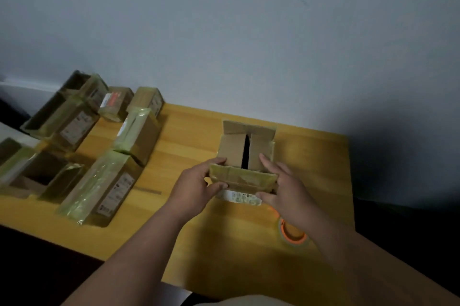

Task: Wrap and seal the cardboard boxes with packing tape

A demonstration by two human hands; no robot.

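Both bare forearms reach forward over the yellow wooden table (194, 131), the left hand (196, 187) curled round the near-left corner of a small cardboard box (246, 156) with its thumb on the taped near flap, the right hand (281, 186) cupping the near-right corner, fingers lying on an inner flap. Between the hands, the box has a dark slit between its two plain inner flaps, and its far flap stands up. A tape roll (293, 233) with an orange core lies under the right wrist; glossy tape-wrapped boxes (104, 181) sit well left.
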